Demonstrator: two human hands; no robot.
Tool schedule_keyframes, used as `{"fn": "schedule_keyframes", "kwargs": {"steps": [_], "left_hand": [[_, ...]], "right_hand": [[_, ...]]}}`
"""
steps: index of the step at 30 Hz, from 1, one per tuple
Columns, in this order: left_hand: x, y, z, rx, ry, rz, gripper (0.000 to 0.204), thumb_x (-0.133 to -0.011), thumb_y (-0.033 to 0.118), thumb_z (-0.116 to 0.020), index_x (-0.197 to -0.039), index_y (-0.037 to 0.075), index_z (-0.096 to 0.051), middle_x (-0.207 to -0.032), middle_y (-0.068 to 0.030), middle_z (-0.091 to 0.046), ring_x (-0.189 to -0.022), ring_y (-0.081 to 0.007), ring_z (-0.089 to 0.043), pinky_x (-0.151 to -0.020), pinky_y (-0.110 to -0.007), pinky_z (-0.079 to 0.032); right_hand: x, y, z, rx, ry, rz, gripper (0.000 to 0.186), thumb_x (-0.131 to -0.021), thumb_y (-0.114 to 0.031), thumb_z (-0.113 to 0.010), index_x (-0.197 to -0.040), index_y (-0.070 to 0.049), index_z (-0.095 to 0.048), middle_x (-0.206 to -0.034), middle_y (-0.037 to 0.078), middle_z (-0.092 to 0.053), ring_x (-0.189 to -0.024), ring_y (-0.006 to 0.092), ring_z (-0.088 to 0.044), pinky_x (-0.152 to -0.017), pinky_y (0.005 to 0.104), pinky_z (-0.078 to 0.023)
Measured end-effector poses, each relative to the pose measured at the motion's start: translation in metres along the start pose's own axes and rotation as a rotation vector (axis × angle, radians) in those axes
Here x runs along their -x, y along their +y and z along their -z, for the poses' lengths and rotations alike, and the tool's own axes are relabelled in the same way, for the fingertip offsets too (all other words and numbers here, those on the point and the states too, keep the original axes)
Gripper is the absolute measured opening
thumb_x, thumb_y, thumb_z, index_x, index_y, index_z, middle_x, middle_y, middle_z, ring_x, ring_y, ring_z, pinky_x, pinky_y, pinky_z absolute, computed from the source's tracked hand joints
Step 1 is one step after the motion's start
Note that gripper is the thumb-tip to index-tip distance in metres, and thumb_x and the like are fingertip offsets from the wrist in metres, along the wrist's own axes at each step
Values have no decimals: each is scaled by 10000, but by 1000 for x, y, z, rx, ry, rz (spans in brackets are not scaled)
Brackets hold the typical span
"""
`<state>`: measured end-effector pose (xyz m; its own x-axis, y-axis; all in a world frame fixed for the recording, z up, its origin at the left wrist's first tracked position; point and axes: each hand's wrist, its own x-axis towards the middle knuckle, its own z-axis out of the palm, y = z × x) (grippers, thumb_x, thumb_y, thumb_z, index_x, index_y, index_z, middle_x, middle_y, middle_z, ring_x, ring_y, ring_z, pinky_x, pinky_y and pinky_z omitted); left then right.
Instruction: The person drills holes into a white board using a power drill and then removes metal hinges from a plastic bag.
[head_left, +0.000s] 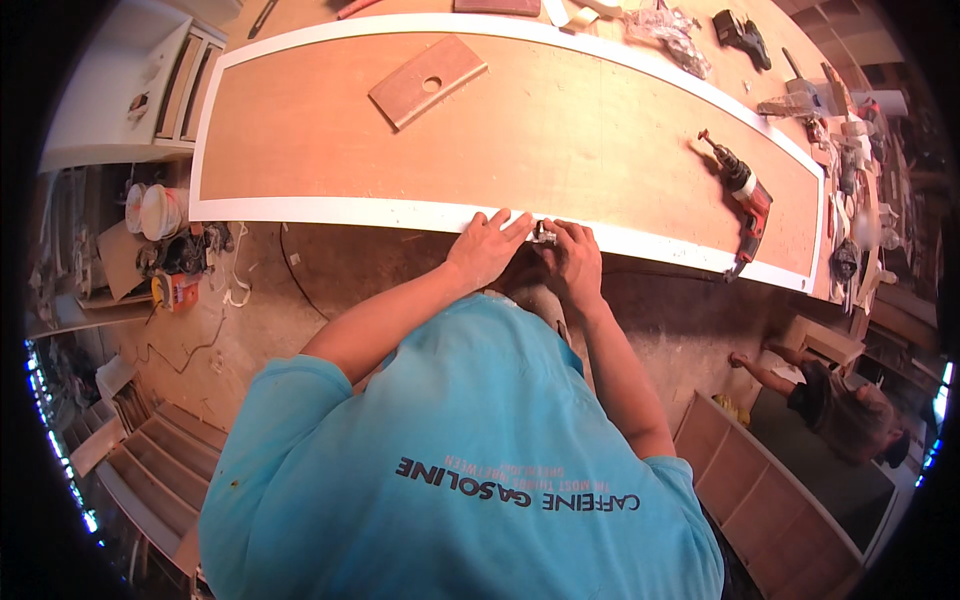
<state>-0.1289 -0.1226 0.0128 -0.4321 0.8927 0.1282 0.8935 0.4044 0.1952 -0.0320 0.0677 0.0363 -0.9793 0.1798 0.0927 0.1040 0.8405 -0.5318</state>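
A long plywood panel [510, 130] with white edging lies across the top of the view. My left hand [487, 247] rests on its near edge, fingers curled onto the white strip. Just to its right, my right hand [575, 258] pinches a small metal fitting [545, 235], which looks like a hinge, against that same edge. A reddish wooden block [410, 90] with a round hole lies on the panel at upper left. A red and black power drill [750, 205] with a bit fitted lies on the panel's right part.
Tools, a black drill [742, 38] and plastic bags crowd the bench beyond the panel. White buckets [160, 212] and cables sit at left. Another person [840, 410] works beside a cabinet frame [745, 480] at lower right. A white cabinet [100, 90] stands at upper left.
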Motion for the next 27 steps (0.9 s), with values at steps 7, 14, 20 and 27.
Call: {"fn": "schedule_keyframes", "kwargs": {"steps": [7, 14, 20, 27], "left_hand": [[2, -2, 4, 135, -76, 48, 596, -858, 178, -697, -1428, 93, -548, -1474, -10, -533, -1254, -238, -515, -960, -410, -454], [-31, -69, 30, 327, 325, 641, 598, -904, 172, -682, -1447, 38, -472, -1450, -200, -502, -1359, -385, -466, -1142, -461, -394], [-84, -146, 47, 70, 221, 710, 520, -884, 174, -715, -1354, 25, -549, -1345, -190, -576, -1278, -371, -514, -1103, -461, -426], [-95, -173, 35, 405, 250, 902, 379, -923, 268, -633, -1239, 59, -645, -1189, -116, -665, -1145, -262, -593, -1029, -401, -457]], "right_hand": [[-6, 13, 7, -5, -84, 109, 455, -767, -102, -763, -1211, -150, -675, -1133, 71, -656, -1051, 305, -608, -875, 434, -496], [-74, 45, 16, -568, -19, -293, 292, -954, -285, -727, -1101, -33, -719, -989, 126, -726, -865, 204, -690, -762, 362, -540], [-148, 163, 48, -258, 254, -484, 566, -928, -450, -745, -1223, 24, -645, -1154, 180, -669, -1026, 281, -642, -864, 403, -507], [-35, 363, 205, 376, 596, -1071, 998, -707, -683, -816, -1362, 26, -560, -1380, 240, -589, -1319, 434, -523, -1080, 529, -447]]}}
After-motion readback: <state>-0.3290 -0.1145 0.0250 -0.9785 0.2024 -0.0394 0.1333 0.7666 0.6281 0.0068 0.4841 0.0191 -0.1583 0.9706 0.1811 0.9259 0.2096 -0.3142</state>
